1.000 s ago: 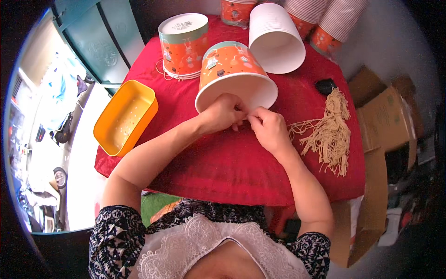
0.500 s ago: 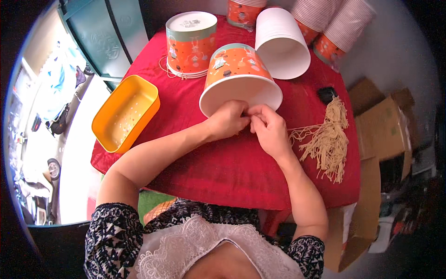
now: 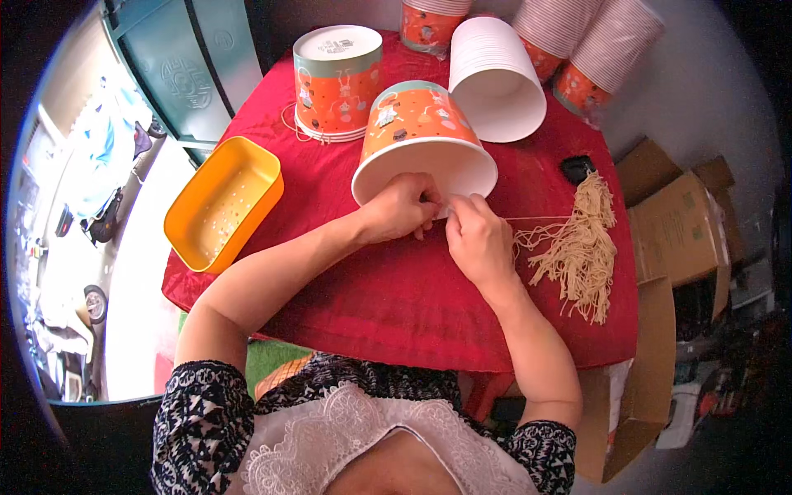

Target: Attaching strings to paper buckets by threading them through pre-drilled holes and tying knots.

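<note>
A printed orange paper bucket (image 3: pixel 422 117) lies tipped on its side, its white mouth facing me. At the lower rim, my left hand (image 3: pixel 403 206) is closed in a pinch, with the fingers partly inside the mouth. Close beside it, my right hand (image 3: pixel 480 239) pinches a thin beige string (image 3: pixel 536 218). That string runs off to the right, to a bundle of beige strings (image 3: pixel 590 247) tied at its dark top. What the left fingertips grip is too small to make out, though a short bit of string seems to span the hands.
To the left sits a yellow plastic tub (image 3: pixel 266 186) with small pale bits in it. An upside-down bucket stack (image 3: pixel 338 87) stands behind, with string by its rim. White nested buckets (image 3: pixel 503 99) lie at back right. Cardboard boxes (image 3: pixel 681 227) stand beyond the red-covered table (image 3: pixel 363 305).
My hands have drawn slightly apart, the right one turning and lowering a little. The string between my right hand and the bundle now looks straighter.
</note>
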The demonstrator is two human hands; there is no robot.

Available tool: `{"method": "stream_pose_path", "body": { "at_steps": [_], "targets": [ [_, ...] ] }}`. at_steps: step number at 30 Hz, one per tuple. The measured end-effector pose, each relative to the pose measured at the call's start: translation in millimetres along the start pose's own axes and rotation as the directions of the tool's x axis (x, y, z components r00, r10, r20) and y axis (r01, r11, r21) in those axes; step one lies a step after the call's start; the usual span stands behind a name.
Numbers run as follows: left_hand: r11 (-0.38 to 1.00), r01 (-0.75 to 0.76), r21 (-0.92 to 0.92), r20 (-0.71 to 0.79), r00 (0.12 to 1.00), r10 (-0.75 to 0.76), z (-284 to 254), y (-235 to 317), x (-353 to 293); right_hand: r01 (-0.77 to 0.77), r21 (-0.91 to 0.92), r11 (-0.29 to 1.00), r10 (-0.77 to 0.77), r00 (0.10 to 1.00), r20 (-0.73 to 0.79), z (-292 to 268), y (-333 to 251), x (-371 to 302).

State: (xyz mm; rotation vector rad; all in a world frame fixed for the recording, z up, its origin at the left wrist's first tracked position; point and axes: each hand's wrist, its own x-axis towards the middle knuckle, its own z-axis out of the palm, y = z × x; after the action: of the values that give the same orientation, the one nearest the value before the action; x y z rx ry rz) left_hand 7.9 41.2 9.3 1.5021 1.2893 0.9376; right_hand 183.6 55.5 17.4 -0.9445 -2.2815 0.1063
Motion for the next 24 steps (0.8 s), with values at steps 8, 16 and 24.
{"method": "stream_pose_path", "body": {
  "at_steps": [8,16,24],
  "targets": [
    [1.0,-0.001,0.017,-0.003,1.0,0.001,0,3,-1,-0.01,-0.001,1.0,0.01,1.0,0.013,12,1,0],
    [0.768,-0.39,0.508,-0.032,0.883,0.469,2,-18,7,-0.021,0.025,0.999,0.021,1.0,0.0,15,4,5],
    [0.634,-0.33,0.7,0.046,0.906,0.421,10,4,0,-0.03,0.195,0.98,0.047,0.996,-0.081,13,15,6]
  ]
}}
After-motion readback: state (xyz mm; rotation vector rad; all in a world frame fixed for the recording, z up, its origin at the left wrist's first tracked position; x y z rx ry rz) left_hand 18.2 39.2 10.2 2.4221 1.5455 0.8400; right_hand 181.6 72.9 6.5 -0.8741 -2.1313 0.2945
